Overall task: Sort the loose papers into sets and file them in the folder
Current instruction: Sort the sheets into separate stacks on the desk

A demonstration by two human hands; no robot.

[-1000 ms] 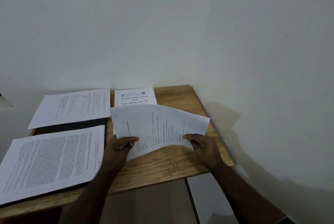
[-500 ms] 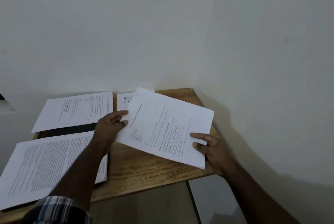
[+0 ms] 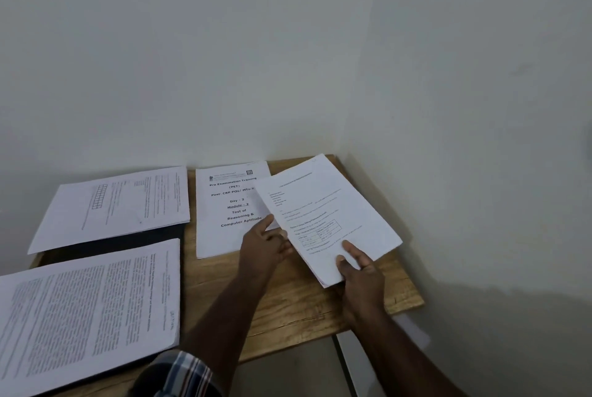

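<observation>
Wooden table with visible grain, pushed into a white wall corner. Held over table's right part: thin white paper set, long axis running near-right to far-left. Right hand pinching its near edge, left hand gripping its left edge. Dark folder left of that set, under two printed stacks.
</observation>
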